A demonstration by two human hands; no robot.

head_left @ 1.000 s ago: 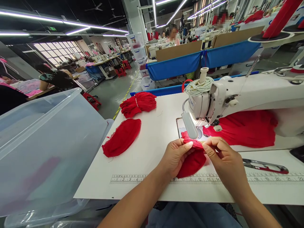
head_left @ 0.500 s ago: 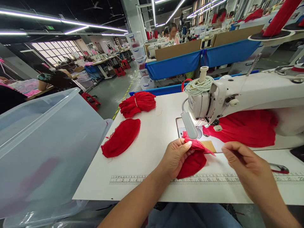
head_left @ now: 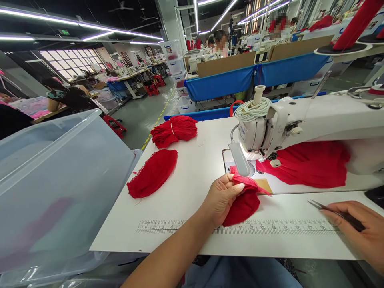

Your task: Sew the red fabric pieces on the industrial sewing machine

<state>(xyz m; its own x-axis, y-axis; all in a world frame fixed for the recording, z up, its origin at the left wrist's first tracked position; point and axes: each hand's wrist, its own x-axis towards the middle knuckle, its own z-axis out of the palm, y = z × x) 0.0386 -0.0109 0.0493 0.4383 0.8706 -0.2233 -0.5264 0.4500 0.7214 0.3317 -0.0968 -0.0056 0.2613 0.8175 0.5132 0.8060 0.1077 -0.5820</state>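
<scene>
My left hand (head_left: 223, 198) pinches a small piece of red fabric (head_left: 243, 206) between thumb and fingers. That piece lies in front of the presser foot area, its lower part hanging toward the printed ruler and its lighter strip along the top. My right hand (head_left: 357, 224) is at the table's right side, fingers closed around dark thread snips (head_left: 345, 215). The two pointed tips face left, slightly apart, away from the fabric. The white sewing machine (head_left: 315, 120) stands just beyond both hands, with a larger red fabric piece (head_left: 312, 164) under its arm.
On the left of the white table (head_left: 192, 168) lie an oval red piece (head_left: 154, 172) and a tied red bundle (head_left: 175, 130). A translucent plastic bin (head_left: 66, 180) stands against the left edge. A ruler scale (head_left: 240, 228) runs along the front. Other people sit at machines farther back.
My right hand has moved right, away from the fabric, and taken hold of the thread snips that lay on the table. My left hand stays nearly still on the red fabric.
</scene>
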